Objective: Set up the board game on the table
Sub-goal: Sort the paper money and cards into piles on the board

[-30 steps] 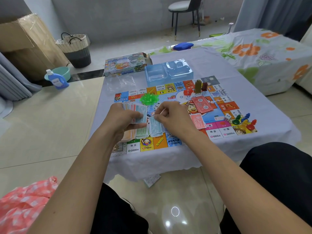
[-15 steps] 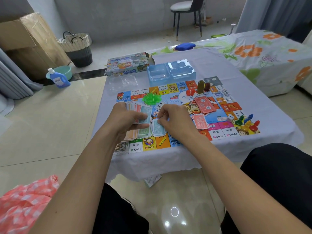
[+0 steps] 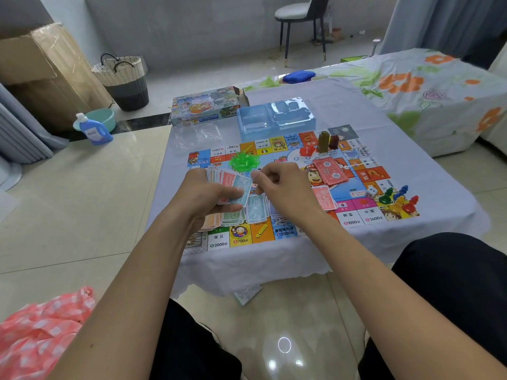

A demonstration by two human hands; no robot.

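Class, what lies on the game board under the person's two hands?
Sorted piles of play money lie on the board, orange, green and blue. The left hand covers much of them.

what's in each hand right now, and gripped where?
Left hand grips a fanned stack of play money at its near-left end, thumb across the top note. Right hand has its fingers curled by the fan's far edge; whether it pinches a note cannot be told.

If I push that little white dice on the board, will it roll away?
The white dice would probably tumble a little and then stop, since it shows flat faces and lies on the flat game board. It looks small, so it is likely light. Pushed to the right it might knock the coloured pawns standing beside it.
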